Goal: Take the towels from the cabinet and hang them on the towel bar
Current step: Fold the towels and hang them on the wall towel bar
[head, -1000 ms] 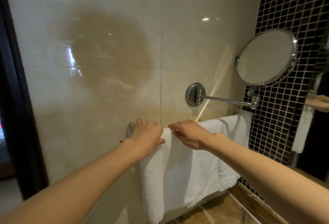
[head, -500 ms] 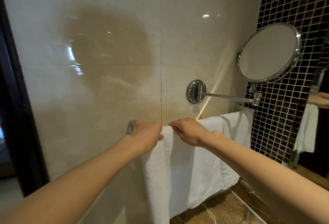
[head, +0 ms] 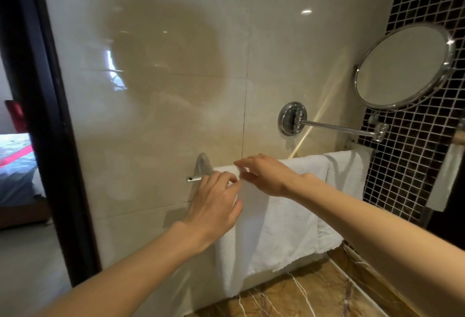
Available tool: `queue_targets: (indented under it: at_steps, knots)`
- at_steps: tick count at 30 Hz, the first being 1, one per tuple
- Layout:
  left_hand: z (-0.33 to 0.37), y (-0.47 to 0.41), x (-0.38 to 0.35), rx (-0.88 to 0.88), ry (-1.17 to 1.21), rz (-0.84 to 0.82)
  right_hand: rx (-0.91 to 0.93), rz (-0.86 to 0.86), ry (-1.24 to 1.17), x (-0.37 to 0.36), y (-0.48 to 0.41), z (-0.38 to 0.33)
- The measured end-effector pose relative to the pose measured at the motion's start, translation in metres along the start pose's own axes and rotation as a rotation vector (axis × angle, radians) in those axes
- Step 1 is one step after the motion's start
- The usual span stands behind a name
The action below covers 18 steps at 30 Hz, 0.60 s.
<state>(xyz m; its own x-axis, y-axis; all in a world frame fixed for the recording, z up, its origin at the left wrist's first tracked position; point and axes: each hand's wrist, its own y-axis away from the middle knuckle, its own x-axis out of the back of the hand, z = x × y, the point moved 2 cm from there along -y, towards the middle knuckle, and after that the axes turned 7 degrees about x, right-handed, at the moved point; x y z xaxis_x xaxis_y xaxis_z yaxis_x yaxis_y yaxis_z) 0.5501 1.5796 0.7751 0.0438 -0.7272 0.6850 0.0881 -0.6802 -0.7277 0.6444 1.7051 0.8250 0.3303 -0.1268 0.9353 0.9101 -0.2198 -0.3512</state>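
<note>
A large white towel point(head: 279, 228) hangs over the chrome towel bar point(head: 193, 178) on the beige tiled wall. A second white towel point(head: 348, 175) hangs to its right, partly behind it. My right hand point(head: 264, 173) reaches over the top fold of the large towel at the bar, with thumb and fingertips pinching the fold near its left end. My left hand point(head: 216, 201) is lower, just off the bar, its fingers loosely curled beside the towel's left edge with nothing held. Both hands are slightly blurred.
A round chrome mirror point(head: 402, 67) on a swing arm point(head: 334, 127) juts out above the towels at the right. A dark mosaic wall point(head: 412, 165) stands beyond it. A black door frame point(head: 50, 140) borders the left, and a brown marble counter point(head: 302, 294) lies below.
My left hand has come off the bar and dropped down toward me. My right hand stays on the towel's top fold. My view has swung left, showing the doorway.
</note>
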Motion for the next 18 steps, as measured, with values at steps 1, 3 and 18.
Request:
queue_targets:
  at_steps: [1, 3, 18]
  knots:
    - [-0.001, 0.006, -0.002, 0.005, 0.006, -0.006, -0.012, 0.006, 0.001, 0.0, 0.0, -0.001]
    - [-0.002, 0.016, -0.004, 0.031, 0.014, -0.024, -0.014, 0.015, 0.012, -0.001, 0.0, -0.004]
    - [-0.013, 0.085, -0.045, 0.594, 0.418, -0.159, -0.088, 0.105, 0.052, -0.007, 0.004, -0.023]
